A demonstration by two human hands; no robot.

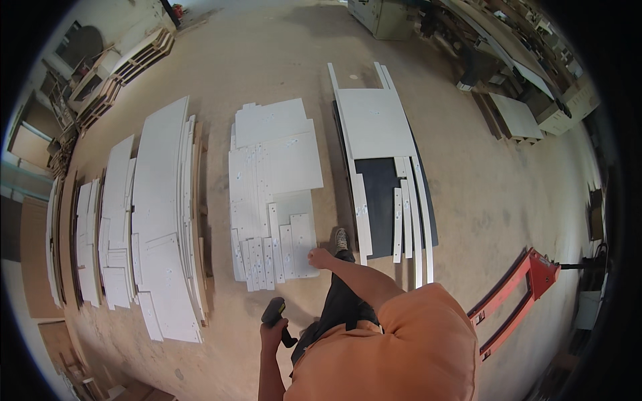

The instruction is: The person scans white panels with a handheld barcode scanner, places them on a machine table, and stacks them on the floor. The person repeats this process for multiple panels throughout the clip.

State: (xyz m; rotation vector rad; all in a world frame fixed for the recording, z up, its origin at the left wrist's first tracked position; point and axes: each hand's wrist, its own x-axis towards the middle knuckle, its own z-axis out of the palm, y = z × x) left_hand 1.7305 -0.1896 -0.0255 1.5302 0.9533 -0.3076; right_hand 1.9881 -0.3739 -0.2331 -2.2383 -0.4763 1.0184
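Observation:
My left hand [273,329] is wrapped round a black pistol-grip tool [273,311] with a small yellow-green mark, held low over the floor. Its exact kind is not clear from here. My right hand [320,258] is closed, fingers curled in, at the near right edge of the middle stack of white panels [287,164]. Whether it grips anything there is hidden. Right beside that hand lies a white board [303,234] among several narrow white strips [256,260], many with drilled holes and small labels.
To the right lies another stack with a white panel [376,123], a black board [376,190] and long strips. More white panels [160,200] stand stacked at left. A red pallet jack [533,275] is at lower right. Machinery [388,19] and wooden pallets [100,103] line the far sides.

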